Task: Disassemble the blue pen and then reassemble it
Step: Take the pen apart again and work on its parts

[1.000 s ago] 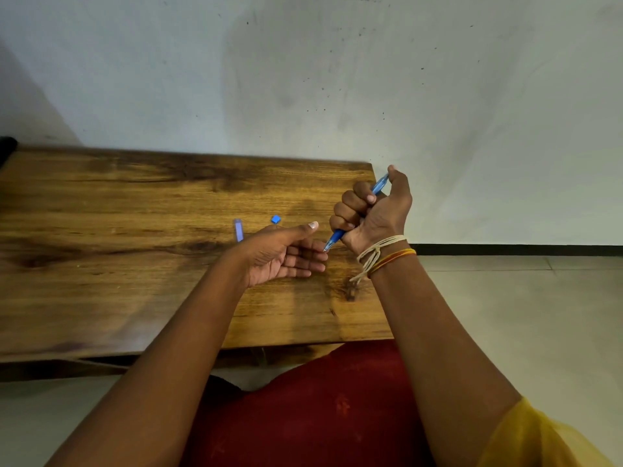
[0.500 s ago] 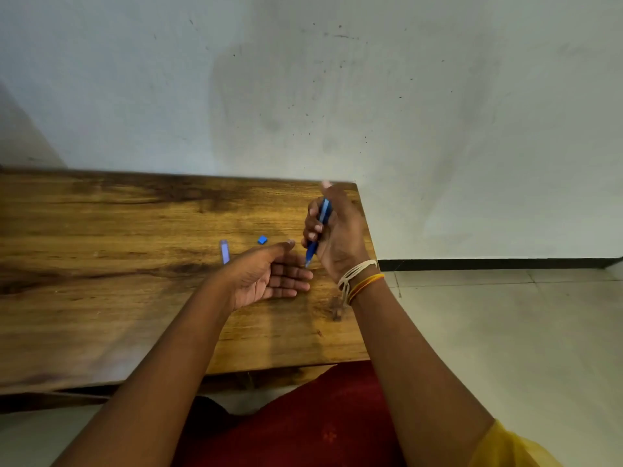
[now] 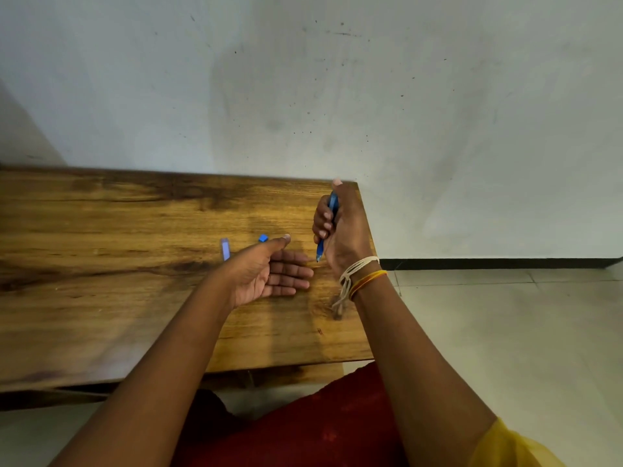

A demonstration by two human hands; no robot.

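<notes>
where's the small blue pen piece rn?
Head view: the small blue piece lies on the wooden table, just beyond the open left hand, right of the pale cap.

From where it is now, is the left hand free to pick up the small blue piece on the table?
Probably yes. The left hand is open and empty, its thumb tip right beside the small blue piece. Nothing lies between them; the right hand holds the pen off to the side.
</notes>
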